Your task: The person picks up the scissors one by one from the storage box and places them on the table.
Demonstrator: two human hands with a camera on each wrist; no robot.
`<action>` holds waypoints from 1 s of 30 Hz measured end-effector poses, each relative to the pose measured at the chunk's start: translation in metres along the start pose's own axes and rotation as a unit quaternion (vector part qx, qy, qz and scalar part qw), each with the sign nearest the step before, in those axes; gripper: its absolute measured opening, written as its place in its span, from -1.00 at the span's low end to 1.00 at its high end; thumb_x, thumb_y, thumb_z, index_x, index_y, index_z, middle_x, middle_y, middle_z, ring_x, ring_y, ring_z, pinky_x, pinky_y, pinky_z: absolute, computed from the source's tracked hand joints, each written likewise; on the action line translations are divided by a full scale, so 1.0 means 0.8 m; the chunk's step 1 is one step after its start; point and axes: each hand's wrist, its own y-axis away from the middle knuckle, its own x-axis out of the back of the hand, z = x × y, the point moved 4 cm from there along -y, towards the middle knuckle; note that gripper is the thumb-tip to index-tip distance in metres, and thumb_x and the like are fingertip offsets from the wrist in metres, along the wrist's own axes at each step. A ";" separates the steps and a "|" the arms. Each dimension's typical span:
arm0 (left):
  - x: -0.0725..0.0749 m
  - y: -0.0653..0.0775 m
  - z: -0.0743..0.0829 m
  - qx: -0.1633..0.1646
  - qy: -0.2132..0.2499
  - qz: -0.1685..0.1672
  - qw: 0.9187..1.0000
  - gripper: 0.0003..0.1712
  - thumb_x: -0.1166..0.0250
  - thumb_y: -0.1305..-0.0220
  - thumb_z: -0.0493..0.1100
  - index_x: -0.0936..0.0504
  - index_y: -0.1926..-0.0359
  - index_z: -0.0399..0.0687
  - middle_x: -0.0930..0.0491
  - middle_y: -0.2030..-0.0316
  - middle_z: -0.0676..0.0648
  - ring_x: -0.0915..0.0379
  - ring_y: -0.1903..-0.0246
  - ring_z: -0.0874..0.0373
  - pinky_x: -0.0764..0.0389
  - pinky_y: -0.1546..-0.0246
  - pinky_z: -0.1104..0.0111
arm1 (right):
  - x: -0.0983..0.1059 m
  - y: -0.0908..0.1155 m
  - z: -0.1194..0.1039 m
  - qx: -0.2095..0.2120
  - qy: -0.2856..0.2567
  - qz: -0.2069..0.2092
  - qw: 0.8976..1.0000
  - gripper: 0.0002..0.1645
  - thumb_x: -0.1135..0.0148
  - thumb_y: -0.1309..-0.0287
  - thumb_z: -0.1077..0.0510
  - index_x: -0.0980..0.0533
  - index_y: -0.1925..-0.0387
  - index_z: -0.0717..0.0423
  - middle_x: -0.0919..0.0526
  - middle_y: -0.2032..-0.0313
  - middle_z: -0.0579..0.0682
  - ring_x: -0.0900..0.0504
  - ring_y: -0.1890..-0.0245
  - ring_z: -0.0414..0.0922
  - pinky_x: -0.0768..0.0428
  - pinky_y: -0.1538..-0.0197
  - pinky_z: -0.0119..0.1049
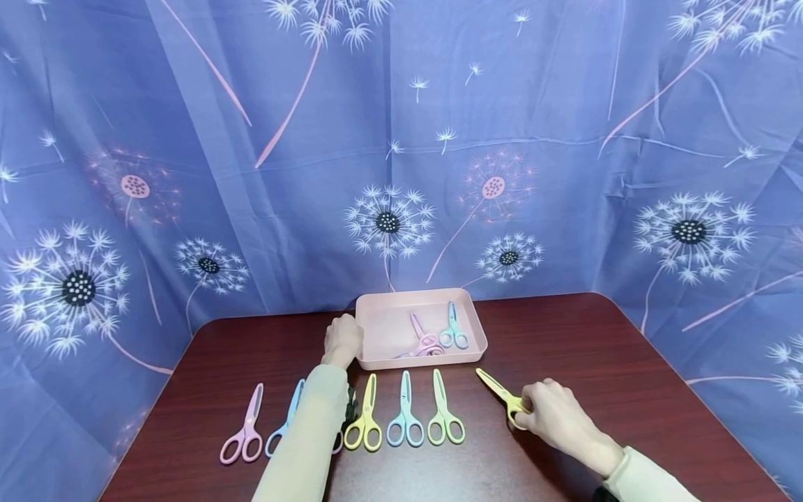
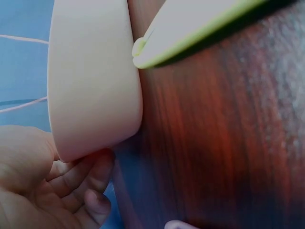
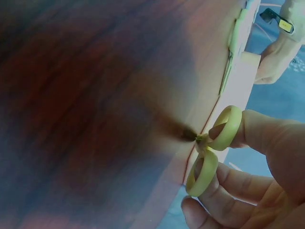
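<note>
Pale sleeves (image 1: 307,432) cross reddish tabletop (image 1: 483,467), pink tray (image 1: 423,362) near blue curtain (image 1: 351,125).

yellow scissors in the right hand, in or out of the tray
Out: the right hand holds the yellow scissors, their tip outside the pink tray.

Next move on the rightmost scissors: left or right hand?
Right, I'd say: the right hand already grips the yellow scissors by the handle. The left hand is busy at the left end of the tray, farther away.
</note>
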 end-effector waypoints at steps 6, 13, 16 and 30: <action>0.003 0.000 -0.001 -0.001 0.005 0.003 1.000 -0.62 -0.08 -0.32 -0.31 -0.65 0.62 -0.17 -0.53 0.71 -0.09 -0.57 0.57 -0.04 -0.57 0.57 0.27 | 0.000 -0.001 -0.011 -0.020 0.028 -0.004 0.999 -0.61 -0.46 0.33 -0.03 -0.33 0.79 -0.20 -0.29 0.74 -0.29 -0.32 0.60 -0.23 -0.34 0.43 -0.09; 0.000 0.000 -0.002 -0.002 0.009 -0.008 1.000 -0.61 -0.06 -0.35 -0.30 -0.66 0.60 -0.18 -0.54 0.70 -0.09 -0.56 0.58 -0.04 -0.56 0.59 0.28 | 0.000 0.006 -0.019 -0.079 0.037 -0.024 0.996 -0.61 -0.44 0.33 -0.08 -0.33 0.79 -0.19 -0.32 0.74 -0.23 -0.34 0.62 -0.23 -0.29 0.29 0.02; 0.002 0.000 -0.002 0.003 0.008 -0.003 1.000 -0.64 -0.09 -0.32 -0.30 -0.66 0.60 -0.17 -0.54 0.69 -0.09 -0.58 0.55 -0.06 -0.58 0.53 0.27 | 0.001 0.007 -0.024 -0.087 0.032 -0.025 0.995 -0.63 -0.43 0.32 -0.06 -0.34 0.77 -0.16 -0.34 0.73 -0.21 -0.34 0.62 -0.21 -0.27 0.28 0.03; 0.001 -0.001 -0.004 -0.003 0.017 0.001 1.000 -0.61 -0.05 -0.32 -0.29 -0.62 0.64 -0.15 -0.52 0.74 -0.07 -0.60 0.47 -0.10 -0.59 0.44 0.22 | -0.018 0.003 -0.044 -0.166 -0.008 -0.063 0.984 -0.70 -0.42 0.25 -0.09 -0.46 0.69 -0.11 -0.46 0.68 -0.16 -0.51 0.55 -0.10 -0.30 0.30 0.05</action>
